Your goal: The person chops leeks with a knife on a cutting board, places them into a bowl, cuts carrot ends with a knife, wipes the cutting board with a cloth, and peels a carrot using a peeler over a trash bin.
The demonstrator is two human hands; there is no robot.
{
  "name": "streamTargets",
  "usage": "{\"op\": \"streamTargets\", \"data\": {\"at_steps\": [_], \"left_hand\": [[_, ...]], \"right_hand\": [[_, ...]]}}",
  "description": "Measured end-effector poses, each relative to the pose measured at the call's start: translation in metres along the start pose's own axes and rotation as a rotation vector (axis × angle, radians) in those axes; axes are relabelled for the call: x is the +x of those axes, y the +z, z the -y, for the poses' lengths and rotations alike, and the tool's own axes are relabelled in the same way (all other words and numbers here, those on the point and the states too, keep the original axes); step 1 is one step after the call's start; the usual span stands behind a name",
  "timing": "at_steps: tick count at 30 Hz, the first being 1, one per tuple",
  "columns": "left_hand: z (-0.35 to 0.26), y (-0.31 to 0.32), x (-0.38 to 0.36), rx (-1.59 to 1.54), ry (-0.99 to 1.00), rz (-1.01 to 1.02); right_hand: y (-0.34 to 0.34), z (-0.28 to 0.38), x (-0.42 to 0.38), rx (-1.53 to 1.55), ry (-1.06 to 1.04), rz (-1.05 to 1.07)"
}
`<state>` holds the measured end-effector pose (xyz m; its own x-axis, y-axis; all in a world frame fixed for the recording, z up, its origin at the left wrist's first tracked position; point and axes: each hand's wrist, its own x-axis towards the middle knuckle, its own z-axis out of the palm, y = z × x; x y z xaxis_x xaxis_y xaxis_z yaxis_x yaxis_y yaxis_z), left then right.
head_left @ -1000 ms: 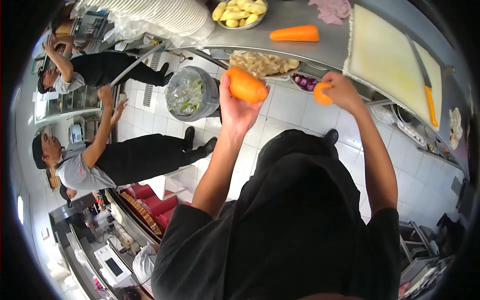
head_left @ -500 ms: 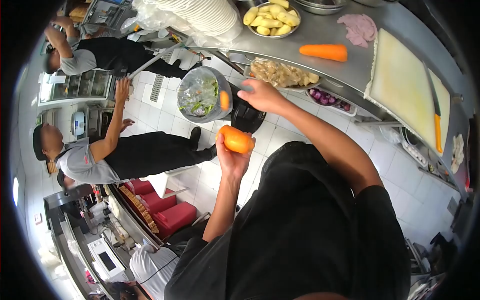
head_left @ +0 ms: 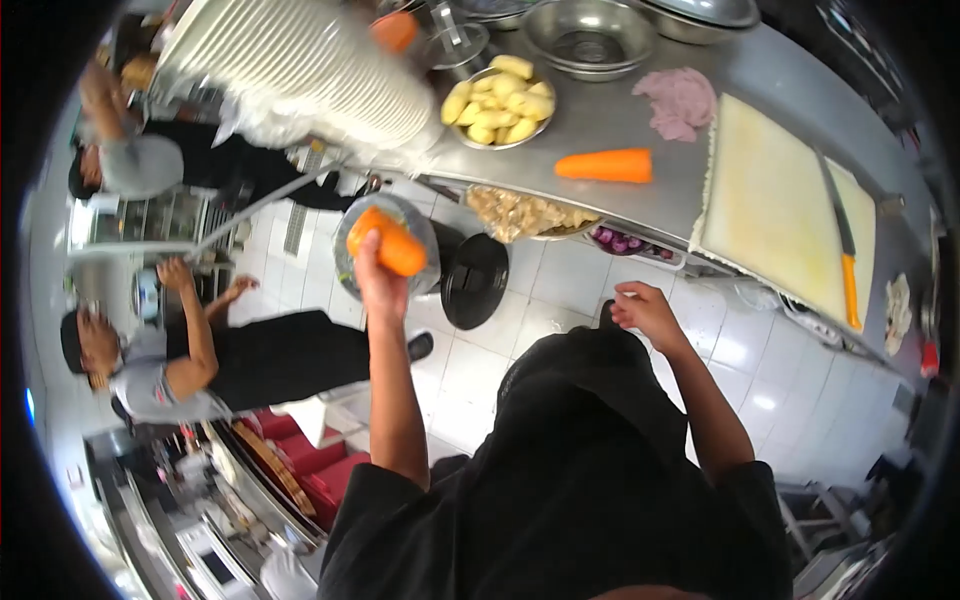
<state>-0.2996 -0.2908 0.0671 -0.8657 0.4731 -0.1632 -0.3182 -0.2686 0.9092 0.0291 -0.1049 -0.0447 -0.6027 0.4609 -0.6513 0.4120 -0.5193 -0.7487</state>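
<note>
My left hand (head_left: 385,285) is wrapped around a thick orange carrot (head_left: 398,252), held up over the plastic-lined bin (head_left: 425,225) and hiding much of its mouth. To the right, my right hand (head_left: 648,317) hangs in front of my dark apron, holding nothing, its fingers loosely bent and apart. Beside the bin is its round black lid (head_left: 476,282). On the steel counter (head_left: 590,115) lies another carrot (head_left: 605,166), peeled and tapering to the left.
A knife (head_left: 845,235) rests on the white cutting board (head_left: 785,200). Peeled potatoes (head_left: 497,100) fill a bowl beside stacked white containers (head_left: 300,75). A pink cloth (head_left: 678,103) lies behind the carrot. Two co-workers (head_left: 165,365) stand at left, one near a long pole (head_left: 270,205).
My left hand has raised the carrot up and leftward over the bin. My right hand has drawn back from beside the bin toward the right. The view has shifted.
</note>
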Motion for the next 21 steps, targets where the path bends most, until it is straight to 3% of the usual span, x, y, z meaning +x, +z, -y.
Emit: {"op": "streamTargets", "data": {"at_steps": [5,10,15,21], "left_hand": [[-0.007,-0.019,0.051,0.117,0.116,0.009],[-0.039,-0.055,0.123,0.345,0.203,0.041],[-0.054,-0.114,0.212,0.576,0.122,0.090],[-0.052,-0.150,0.276,0.527,0.034,0.279]], "right_hand": [[-0.027,-0.022,0.000,0.017,0.060,-0.070],[-0.010,-0.009,0.004,0.026,0.075,-0.158],[0.026,-0.014,0.005,0.189,0.056,-0.318],[0.096,-0.042,0.004,0.295,0.151,-0.369]]}}
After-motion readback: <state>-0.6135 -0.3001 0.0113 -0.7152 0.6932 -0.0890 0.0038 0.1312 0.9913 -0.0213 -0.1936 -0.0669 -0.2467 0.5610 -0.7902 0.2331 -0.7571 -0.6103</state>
